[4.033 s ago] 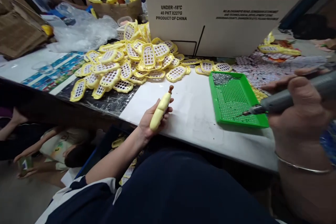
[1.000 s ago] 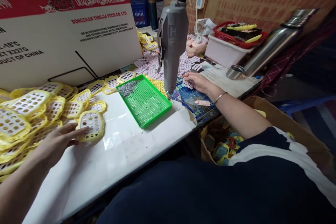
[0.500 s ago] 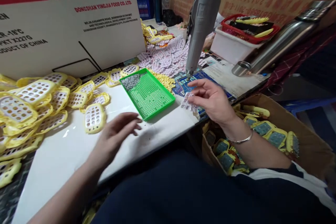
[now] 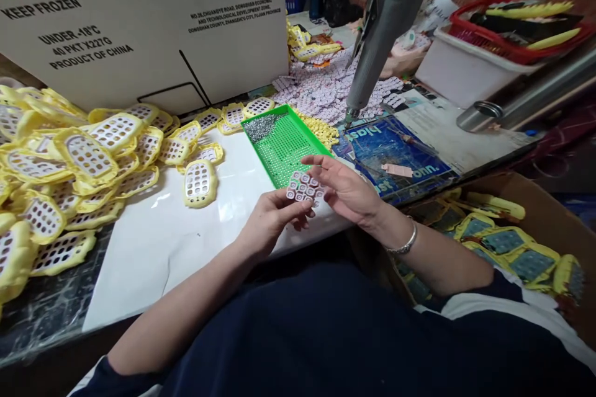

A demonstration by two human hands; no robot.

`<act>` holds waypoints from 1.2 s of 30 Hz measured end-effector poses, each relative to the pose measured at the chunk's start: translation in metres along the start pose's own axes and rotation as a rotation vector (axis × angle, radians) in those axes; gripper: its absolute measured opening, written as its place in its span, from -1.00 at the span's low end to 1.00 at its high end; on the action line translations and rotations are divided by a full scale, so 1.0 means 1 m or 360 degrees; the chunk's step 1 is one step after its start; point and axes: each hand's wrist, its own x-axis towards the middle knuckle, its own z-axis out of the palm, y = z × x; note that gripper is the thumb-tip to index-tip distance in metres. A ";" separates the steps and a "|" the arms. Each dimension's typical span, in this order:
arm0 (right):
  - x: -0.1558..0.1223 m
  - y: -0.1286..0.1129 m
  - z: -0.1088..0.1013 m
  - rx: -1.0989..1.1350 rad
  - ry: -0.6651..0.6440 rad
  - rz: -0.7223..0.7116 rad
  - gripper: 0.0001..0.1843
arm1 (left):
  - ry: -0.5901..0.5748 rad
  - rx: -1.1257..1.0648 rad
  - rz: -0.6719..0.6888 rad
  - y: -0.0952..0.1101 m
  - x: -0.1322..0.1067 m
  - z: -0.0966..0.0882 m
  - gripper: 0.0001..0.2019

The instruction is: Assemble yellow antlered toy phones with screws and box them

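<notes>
Fingers of our left hand (image 4: pixel 267 222) pinch the lower left edge of a pale button sheet (image 4: pixel 305 189), held between our hands with its rows of squares facing us. Our right hand (image 4: pixel 354 193) curves loosely round the sheet's right side; whether it grips or merely touches, we cannot tell. Between three and four o'clock from the sheet, we have a cardboard box (image 4: pixel 576 229) of yellow pieces (image 4: pixel 519 245) with grey panels. Just beyond our fingers, at eleven o'clock, lies a green tray (image 4: pixel 279 163), small silvery bits (image 4: pixel 261 129) gathered in its far left corner. At nine o'clock one yellow-rimmed shell (image 4: pixel 199 181) lies on the white work surface (image 4: pixel 186 242), with a heap of similar shells (image 4: pixel 88 155) past it. Just short of three o'clock we see a pink strip (image 4: pixel 398 170) on a blue sheet (image 4: pixel 372 146). Farther off, a grey power screwdriver (image 4: pixel 388 31) hangs at one o'clock, a printed carton (image 4: pixel 186 31) stands at eleven, and a red basket (image 4: pixel 507 53) sits on a white bin (image 4: pixel 465 71) towards two
</notes>
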 end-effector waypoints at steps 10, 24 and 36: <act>0.005 0.016 0.001 -0.0461 0.0192 -0.0312 -0.66 | 0.0127 0.0317 0.0114 0.004 -0.009 -0.023 -0.66; 0.014 0.014 0.001 -0.0534 0.0085 -0.0226 -0.72 | -0.0592 0.3387 0.0349 0.076 -0.004 -0.171 -0.37; 0.014 0.004 0.015 -0.0791 -0.0012 -0.0291 -0.68 | 0.0063 0.1138 0.0605 0.075 -0.021 -0.162 -0.27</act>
